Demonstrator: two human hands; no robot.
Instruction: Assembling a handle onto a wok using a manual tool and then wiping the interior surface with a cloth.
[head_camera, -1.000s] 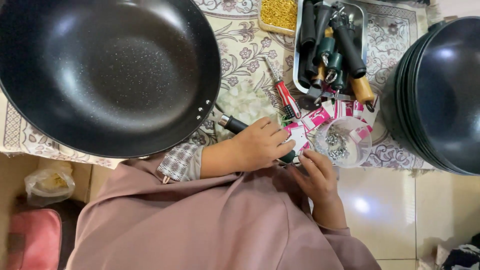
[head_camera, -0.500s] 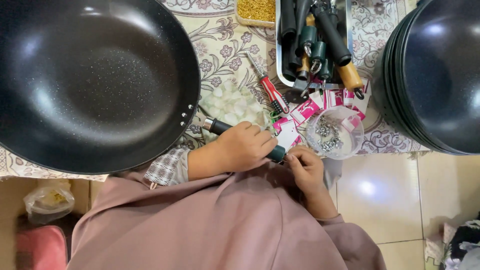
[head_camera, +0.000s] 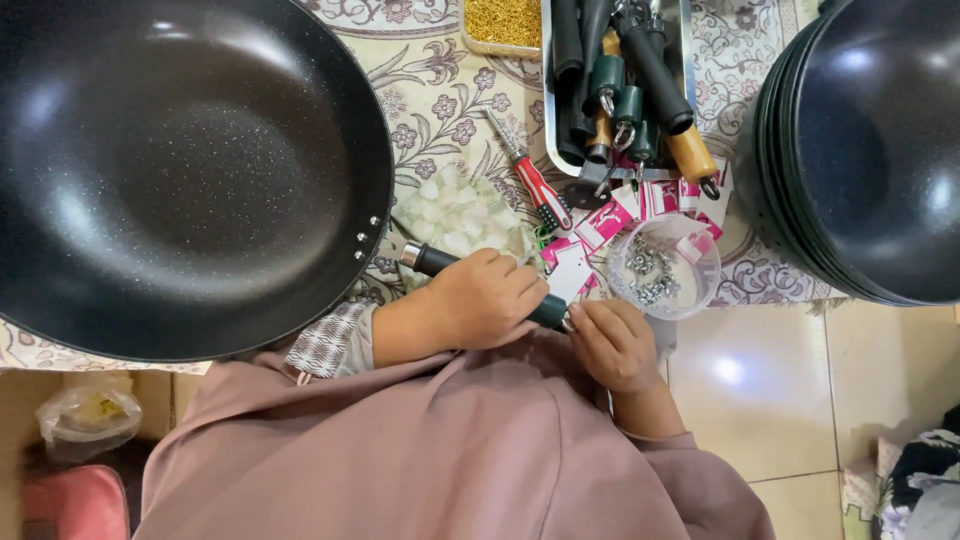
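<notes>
black pan handle (head_camera: 432, 260), steel collar

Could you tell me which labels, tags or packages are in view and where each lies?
Pink-and-white paper tags: small rectangles fanned out between the metal tray and the clear plastic bowl.
White tag: beside the left hand.
Clear plastic bag: crumpled, lower left on the floor.

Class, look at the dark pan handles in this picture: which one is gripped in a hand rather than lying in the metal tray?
The handle fixed to the big wok: the left hand grips it, while the others lie loose in the tray.
</notes>
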